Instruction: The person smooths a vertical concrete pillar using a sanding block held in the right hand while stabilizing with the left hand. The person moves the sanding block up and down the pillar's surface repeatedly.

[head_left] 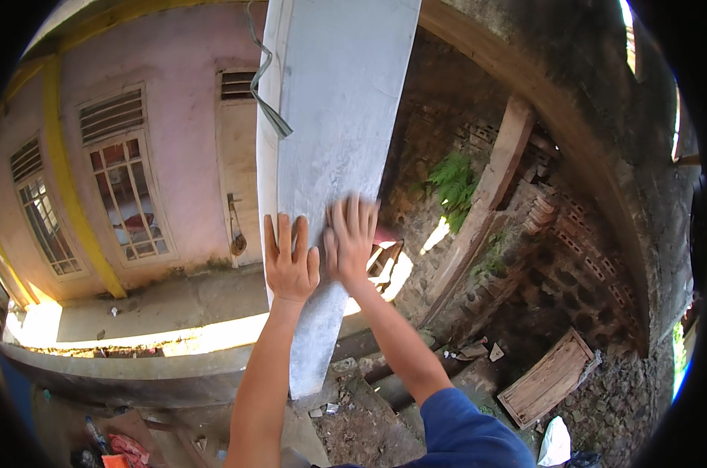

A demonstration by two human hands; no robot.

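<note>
A pale grey-white pillar [334,93] stands upright before me, its face patchy and smooth. My left hand [289,265] lies on its left edge with fingers stretched upward and slightly apart. On the face to the right, my right hand [352,238] is placed flat with fingers extended, a little blurred by motion. Whether anything thin lies under the right palm is hidden. A small reddish patch [385,234] shows beside that hand; I cannot tell what it is. From the pillar's upper left hangs a twisted grey-green strip [272,117].
Left is a pink house wall [182,140] with windows and a door [240,171]. A low ledge [135,374] curves below. To the right are a slanting concrete beam [486,195], a fern [452,183], a wooden panel [547,378] and a white bag [554,441].
</note>
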